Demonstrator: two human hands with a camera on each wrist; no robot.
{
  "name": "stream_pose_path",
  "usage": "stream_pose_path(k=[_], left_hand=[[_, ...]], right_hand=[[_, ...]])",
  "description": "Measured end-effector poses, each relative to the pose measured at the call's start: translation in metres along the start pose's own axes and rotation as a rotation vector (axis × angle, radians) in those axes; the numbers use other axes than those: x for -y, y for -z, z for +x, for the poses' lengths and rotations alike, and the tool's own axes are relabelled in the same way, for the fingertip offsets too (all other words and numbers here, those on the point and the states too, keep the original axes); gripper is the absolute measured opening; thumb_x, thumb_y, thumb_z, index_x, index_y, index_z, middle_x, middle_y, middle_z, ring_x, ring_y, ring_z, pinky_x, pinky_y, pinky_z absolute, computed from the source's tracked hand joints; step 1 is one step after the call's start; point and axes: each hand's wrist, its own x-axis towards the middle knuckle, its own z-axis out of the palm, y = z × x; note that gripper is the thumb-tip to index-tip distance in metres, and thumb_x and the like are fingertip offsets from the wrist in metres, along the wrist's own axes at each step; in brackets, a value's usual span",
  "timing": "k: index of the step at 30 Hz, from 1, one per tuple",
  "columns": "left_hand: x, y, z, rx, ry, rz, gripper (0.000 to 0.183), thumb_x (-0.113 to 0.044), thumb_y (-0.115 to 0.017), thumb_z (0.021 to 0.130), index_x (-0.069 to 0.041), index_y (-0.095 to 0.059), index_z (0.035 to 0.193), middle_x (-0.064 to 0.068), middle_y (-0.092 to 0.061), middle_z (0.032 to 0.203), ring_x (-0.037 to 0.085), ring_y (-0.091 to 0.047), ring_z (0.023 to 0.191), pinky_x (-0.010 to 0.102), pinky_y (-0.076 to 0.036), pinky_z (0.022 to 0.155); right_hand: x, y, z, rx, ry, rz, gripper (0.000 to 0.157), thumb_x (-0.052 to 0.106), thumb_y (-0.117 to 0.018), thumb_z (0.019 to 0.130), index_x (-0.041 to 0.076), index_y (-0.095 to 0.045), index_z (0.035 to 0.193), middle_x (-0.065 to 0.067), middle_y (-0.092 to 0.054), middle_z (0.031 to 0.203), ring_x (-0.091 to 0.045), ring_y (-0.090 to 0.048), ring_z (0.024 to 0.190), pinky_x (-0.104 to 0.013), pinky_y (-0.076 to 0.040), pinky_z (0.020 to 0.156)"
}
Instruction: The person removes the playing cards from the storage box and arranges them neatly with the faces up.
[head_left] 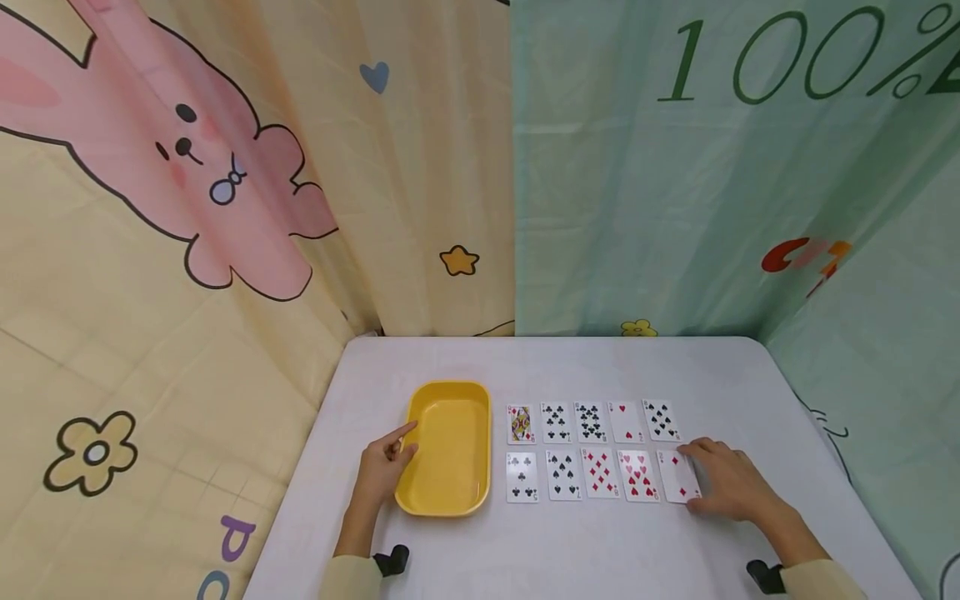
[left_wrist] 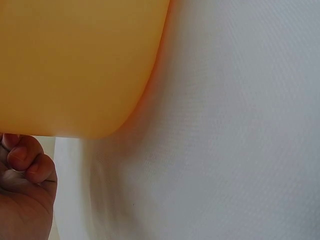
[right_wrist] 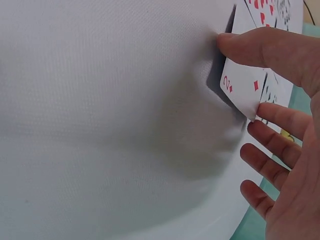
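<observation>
My left hand grips the left rim of a yellow tray, thumb on the rim and index finger along it. In the left wrist view its other fingers curl beneath the tray's edge. At the right end of the near row, my right hand pinches the two of diamonds between thumb and index finger by its edges. A shadow shows under that card in the right wrist view, so one side stands off the table. The remaining fingers of this hand are spread and loosely bent.
Right of the tray, playing cards lie face up in two rows, among them a queen of diamonds and a nine of hearts. They rest on a white-covered table. Patterned curtains hang behind and on both sides.
</observation>
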Motion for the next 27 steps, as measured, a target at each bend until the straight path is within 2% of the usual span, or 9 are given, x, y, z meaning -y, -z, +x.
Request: stream_pose_path(k=[14,17,20,25,27], left_hand=[[0.001,0.001,0.000,0.020,-0.002,0.000,0.040,-0.015,-0.075,0.095,-0.023,-0.071,0.134,0.000,-0.043,0.077,0.010,-0.039,0.064,0.020,-0.033,0.054],[0.001,0.003,0.000,0.028,-0.028,0.010,0.040,-0.017,-0.076,0.095,-0.022,-0.071,0.134,0.000,-0.043,0.076,0.009,-0.039,0.063,0.020,-0.033,0.054],[0.004,0.006,-0.003,0.041,-0.072,0.049,0.040,-0.025,-0.076,0.095,-0.020,-0.071,0.134,0.001,-0.046,0.076,0.008,-0.040,0.063,0.021,-0.034,0.055],[0.010,0.022,-0.014,0.037,-0.149,0.146,0.039,-0.037,-0.066,0.101,-0.024,-0.068,0.137,-0.001,-0.064,0.091,0.008,-0.055,0.079,0.022,-0.048,0.069],[0.010,0.033,-0.018,0.017,-0.193,0.207,0.040,-0.039,-0.060,0.104,-0.023,-0.065,0.141,0.002,-0.069,0.109,0.015,-0.063,0.096,0.031,-0.055,0.083]], right_hand=[[0.002,-0.006,-0.006,0.013,-0.041,0.014,0.085,0.038,-0.092,0.061,0.005,-0.063,0.134,-0.022,-0.061,0.130,-0.045,-0.058,0.118,-0.065,-0.046,0.095],[0.004,-0.004,-0.008,0.010,-0.047,0.033,0.083,0.042,-0.090,0.066,0.004,-0.062,0.134,-0.024,-0.061,0.131,-0.047,-0.057,0.118,-0.067,-0.046,0.093],[0.008,-0.003,-0.011,-0.009,-0.050,0.057,0.080,0.050,-0.085,0.076,0.004,-0.061,0.136,-0.025,-0.060,0.133,-0.048,-0.056,0.121,-0.068,-0.046,0.094],[0.012,0.007,-0.020,-0.091,-0.027,0.111,0.071,0.053,-0.073,0.090,0.004,-0.058,0.139,-0.025,-0.059,0.136,-0.048,-0.053,0.125,-0.071,-0.045,0.095],[0.015,0.016,-0.025,-0.137,-0.021,0.132,0.067,0.050,-0.070,0.093,0.003,-0.058,0.139,-0.025,-0.058,0.138,-0.048,-0.052,0.126,-0.072,-0.043,0.095]])
